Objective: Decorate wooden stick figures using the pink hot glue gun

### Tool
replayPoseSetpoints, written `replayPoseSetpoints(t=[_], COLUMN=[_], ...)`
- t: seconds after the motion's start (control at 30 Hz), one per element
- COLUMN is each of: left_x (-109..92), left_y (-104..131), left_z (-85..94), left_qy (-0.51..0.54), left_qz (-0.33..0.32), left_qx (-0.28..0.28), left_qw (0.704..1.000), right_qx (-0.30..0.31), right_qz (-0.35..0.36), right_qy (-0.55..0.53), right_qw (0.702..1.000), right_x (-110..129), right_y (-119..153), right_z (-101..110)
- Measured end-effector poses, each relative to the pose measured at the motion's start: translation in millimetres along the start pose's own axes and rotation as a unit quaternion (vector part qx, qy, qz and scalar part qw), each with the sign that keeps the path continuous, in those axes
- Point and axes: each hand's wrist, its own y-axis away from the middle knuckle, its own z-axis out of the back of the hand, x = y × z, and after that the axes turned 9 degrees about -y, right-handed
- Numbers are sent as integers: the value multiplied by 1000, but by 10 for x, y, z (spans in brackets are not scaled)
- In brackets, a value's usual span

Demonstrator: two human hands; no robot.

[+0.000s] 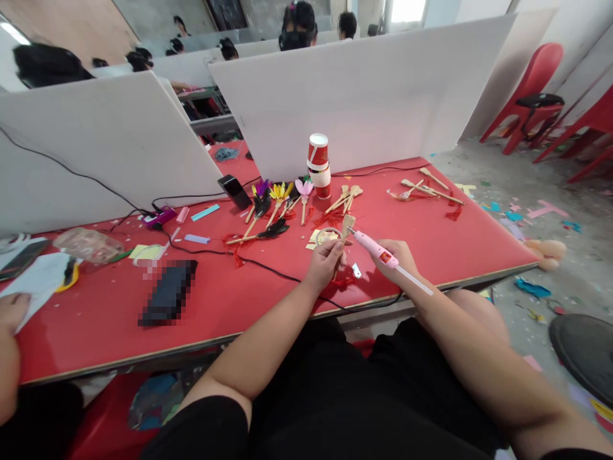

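1. Glue work sat at the near edge of the red desk (431, 223), close to the person's body, where both forearms could rest while the hands met over one small piece.
2. The right hand (400, 255) was clenched around the pink glue gun (378, 250), held like a pen with its nozzle aimed left at the piece; a white glue stick stuck out of its back end over the wrist.
3. The left hand (328, 259) was closed on a small wooden spoon (345, 229), pinching the handle so that the bowl stood up just in front of the nozzle. The tip and the wood looked almost touching, though I could not tell if they met.
4. A yellow scrap of paper (317, 238) lay under that spot, seemingly to catch drips.
5. Finished-looking spoons with feathers (272, 201) lay fanned out further back, well apart from the glue gun.
6. Plain wooden spoons (345, 198) lay beside them, and another loose group (428, 186) lay to the right.
7. Stacked red paper cups (319, 163) stood upright against the white partition (373, 96), out of the way.
8. A black cable (268, 268) ran across the desk toward the hands.
9. Another person's hand (12, 313) rested at the far left edge on white paper.
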Motion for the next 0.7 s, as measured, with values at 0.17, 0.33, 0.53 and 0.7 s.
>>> replayPoseSetpoints(t=[0.17, 0.33, 0.53, 0.7], left_x=[42, 69, 121, 192], left_y=[-43, -66, -105, -176], left_z=[23, 36, 14, -10], left_qy=[-19, -29, -47, -48], left_qz=[25, 35, 42, 27], left_qx=[-22, -10, -4, -19], left_qw=[999, 999, 998, 998], right_qx=[-5, 2, -1, -30], right_qz=[-46, -53, -60, -99], right_qy=[-24, -38, -48, -49], right_qw=[999, 998, 997, 993], right_x=[-24, 65, 184, 286], right_y=[-53, -75, -63, -16], right_z=[-53, -70, -103, -62])
